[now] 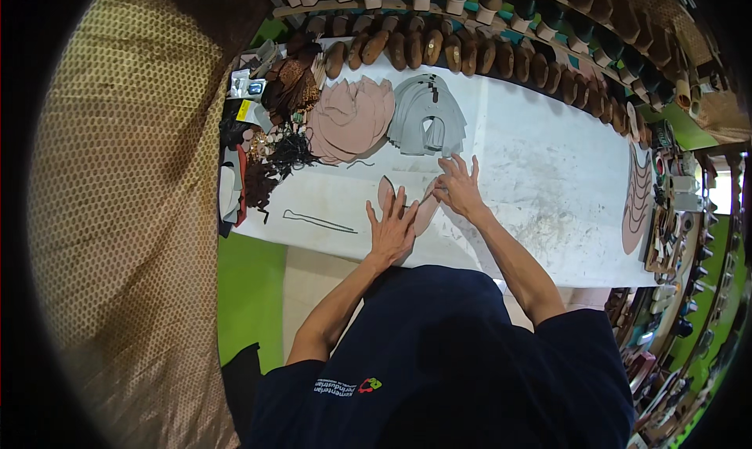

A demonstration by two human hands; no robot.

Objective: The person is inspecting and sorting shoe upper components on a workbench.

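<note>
A pink, curved flat piece (427, 216), like cut leather or lining, lies on the white tabletop near its front edge. My left hand (390, 229) rests on it with the fingers spread, pressing down on its left part. Some of the piece is hidden under that hand. At its far right end, my right hand (460, 189) pinches the edge between thumb and forefinger, while the other fingers stand raised and apart. To the left of my left hand lies a bent thin black cord (319, 222).
Beyond my hands are fanned stacks of pink pieces (348, 121) and grey U-shaped pieces (428, 120). Black cords (290, 153) and clutter heap up at left. Wooden shoe lasts (435, 48) line the back. Layered pink pieces with dark edges (638, 202) lie at the table's right end.
</note>
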